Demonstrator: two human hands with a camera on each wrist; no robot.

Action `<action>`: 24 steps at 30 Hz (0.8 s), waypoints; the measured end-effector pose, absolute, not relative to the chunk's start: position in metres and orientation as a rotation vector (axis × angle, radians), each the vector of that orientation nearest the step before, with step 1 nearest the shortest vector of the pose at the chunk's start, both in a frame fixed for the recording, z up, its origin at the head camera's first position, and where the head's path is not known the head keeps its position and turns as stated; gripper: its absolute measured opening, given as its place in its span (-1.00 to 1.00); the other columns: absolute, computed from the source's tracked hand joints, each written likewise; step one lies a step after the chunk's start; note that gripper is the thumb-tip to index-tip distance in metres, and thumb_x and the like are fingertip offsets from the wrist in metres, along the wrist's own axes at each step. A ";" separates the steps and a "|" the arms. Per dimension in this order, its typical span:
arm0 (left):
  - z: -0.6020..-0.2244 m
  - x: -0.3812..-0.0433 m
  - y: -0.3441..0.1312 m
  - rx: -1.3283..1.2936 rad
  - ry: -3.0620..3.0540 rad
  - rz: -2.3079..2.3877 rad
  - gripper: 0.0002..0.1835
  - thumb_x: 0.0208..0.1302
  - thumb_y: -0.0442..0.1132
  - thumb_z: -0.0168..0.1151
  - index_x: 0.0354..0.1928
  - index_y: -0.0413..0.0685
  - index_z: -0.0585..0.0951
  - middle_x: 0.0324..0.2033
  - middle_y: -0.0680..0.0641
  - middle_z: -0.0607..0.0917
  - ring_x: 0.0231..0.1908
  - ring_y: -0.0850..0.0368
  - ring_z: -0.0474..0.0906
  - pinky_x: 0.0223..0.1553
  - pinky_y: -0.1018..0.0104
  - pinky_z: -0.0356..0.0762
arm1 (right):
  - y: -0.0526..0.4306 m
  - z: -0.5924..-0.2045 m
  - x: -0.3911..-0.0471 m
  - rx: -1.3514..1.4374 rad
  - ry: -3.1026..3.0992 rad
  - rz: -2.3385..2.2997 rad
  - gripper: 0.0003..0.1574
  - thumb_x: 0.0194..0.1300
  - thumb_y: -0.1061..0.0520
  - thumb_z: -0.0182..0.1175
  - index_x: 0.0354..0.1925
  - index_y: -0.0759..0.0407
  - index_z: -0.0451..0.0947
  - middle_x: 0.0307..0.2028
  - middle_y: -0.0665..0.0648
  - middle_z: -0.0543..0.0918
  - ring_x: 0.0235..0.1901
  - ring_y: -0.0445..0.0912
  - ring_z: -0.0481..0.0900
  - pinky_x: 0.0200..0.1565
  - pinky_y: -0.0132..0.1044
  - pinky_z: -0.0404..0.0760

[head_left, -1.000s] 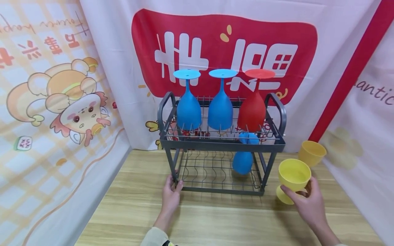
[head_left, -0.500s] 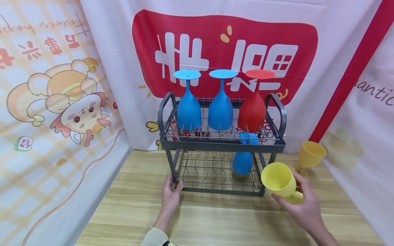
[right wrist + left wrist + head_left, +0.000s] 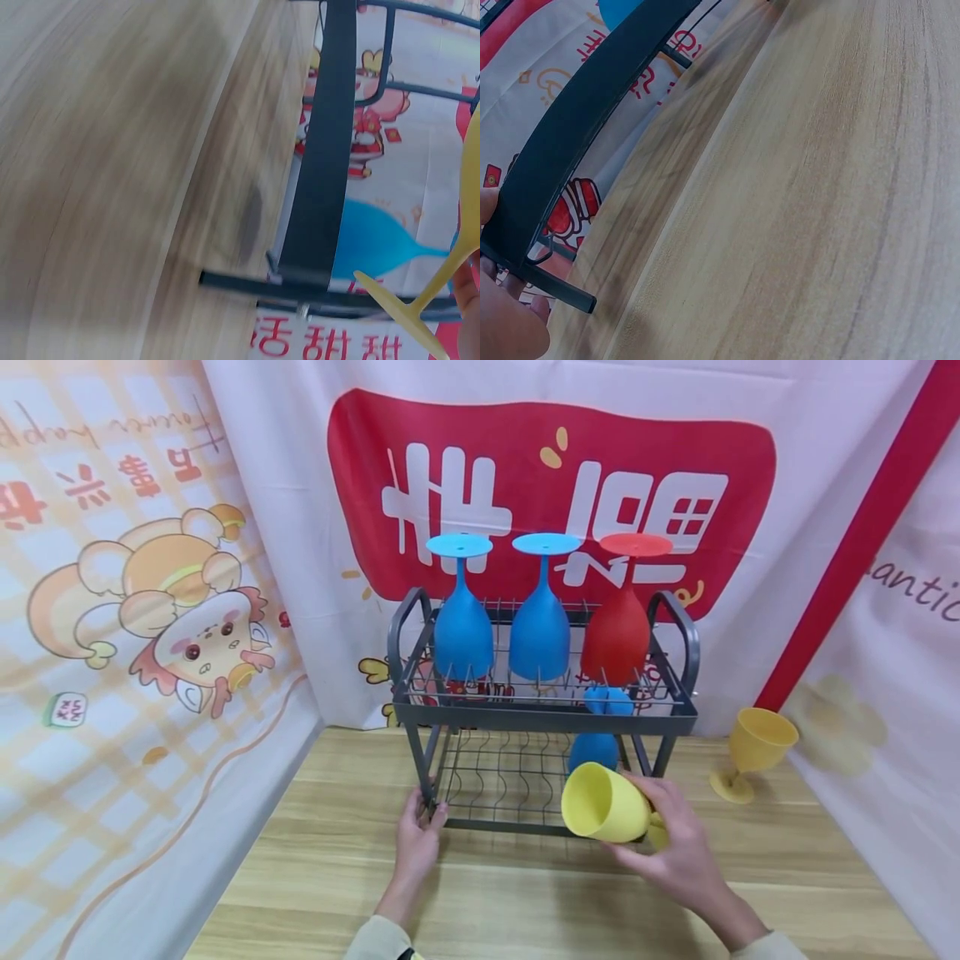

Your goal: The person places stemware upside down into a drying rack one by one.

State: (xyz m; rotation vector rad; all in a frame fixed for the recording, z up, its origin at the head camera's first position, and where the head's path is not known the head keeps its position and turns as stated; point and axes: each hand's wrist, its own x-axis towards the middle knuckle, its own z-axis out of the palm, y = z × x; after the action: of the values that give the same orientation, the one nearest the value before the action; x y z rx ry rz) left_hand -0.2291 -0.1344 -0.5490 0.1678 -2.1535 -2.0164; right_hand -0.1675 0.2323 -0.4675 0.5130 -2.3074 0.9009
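Observation:
My right hand [image 3: 678, 852] grips a yellow goblet [image 3: 618, 808] by its bowl, before the lower right front of a dark two-tier dish rack [image 3: 540, 718]. The goblet is tipped on its side, mouth leftward and foot to the right; in the right wrist view its stem and foot [image 3: 405, 309] show beside the rack. At the rack's lower left corner, my left hand [image 3: 417, 843] holds the frame, thumb in front and fingers behind. Upside down on the top tier stand two blue goblets [image 3: 463, 635] and a red goblet [image 3: 617, 639]. The lower tier bears another blue goblet [image 3: 594, 752], partly hidden.
A second yellow goblet [image 3: 761, 739] stands upright on the wooden table [image 3: 525, 902], right of the rack and near the side curtain. Printed cloth [image 3: 285, 527] hangs behind and on both sides. Raised handles [image 3: 678, 635] flank the top tier.
My right hand has carried the yellow goblet leftward from beside the rack to its front, tipping it from upright onto its side. The left hand has kept its hold on the rack.

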 end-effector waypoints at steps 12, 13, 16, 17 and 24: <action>-0.548 -0.230 -0.133 0.163 -2.162 -2.011 -0.41 0.51 -0.35 0.22 0.52 0.03 0.41 0.54 -0.29 0.40 0.57 -0.33 0.28 0.55 -0.30 0.24 | 0.190 -0.465 -0.176 0.558 -2.503 0.951 0.26 -0.17 0.07 0.79 0.47 -0.27 0.42 0.19 0.01 0.54 0.15 0.00 0.58 0.06 0.09 0.78; -0.548 -0.230 -0.133 0.162 -2.163 -2.011 -0.41 0.51 -0.35 0.22 0.52 0.02 0.41 0.54 -0.29 0.40 0.57 -0.34 0.28 0.55 -0.30 0.24 | 0.188 -0.465 -0.177 0.573 -2.508 0.954 0.26 -0.17 0.07 0.79 0.47 -0.27 0.43 0.19 0.00 0.54 0.15 0.00 0.59 0.06 0.09 0.78; -0.548 -0.230 -0.133 0.165 -2.163 -2.013 -0.41 0.51 -0.35 0.21 0.52 0.02 0.41 0.55 -0.28 0.39 0.57 -0.33 0.26 0.55 -0.30 0.24 | 0.179 -0.467 -0.179 0.612 -2.525 0.945 0.24 -0.18 0.04 0.80 0.45 -0.25 0.45 0.16 -0.03 0.54 0.13 -0.05 0.60 0.06 0.02 0.79; -0.548 -0.230 -0.133 0.165 -2.163 -2.012 -0.41 0.51 -0.35 0.21 0.52 0.02 0.41 0.55 -0.28 0.39 0.58 -0.33 0.26 0.56 -0.30 0.24 | 0.176 -0.467 -0.180 0.629 -2.530 0.944 0.23 -0.18 0.02 0.79 0.45 -0.25 0.45 0.16 -0.04 0.53 0.12 -0.06 0.60 0.06 0.00 0.79; -0.548 -0.228 -0.135 0.181 -2.175 -2.008 -0.41 0.51 -0.33 0.23 0.52 0.05 0.41 0.56 -0.27 0.39 0.59 -0.31 0.22 0.59 -0.32 0.16 | 0.158 -0.469 -0.185 0.724 -2.557 0.910 0.25 -0.16 -0.09 0.78 0.47 -0.33 0.40 0.19 -0.04 0.50 0.10 -0.12 0.60 0.06 -0.11 0.78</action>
State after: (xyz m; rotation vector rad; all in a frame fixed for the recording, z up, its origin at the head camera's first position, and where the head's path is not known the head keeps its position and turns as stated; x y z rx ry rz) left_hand -0.2276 -0.1350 -0.5480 0.1809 -2.1753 -2.0082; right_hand -0.1854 0.1579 -0.4686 0.7237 -2.5569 0.9098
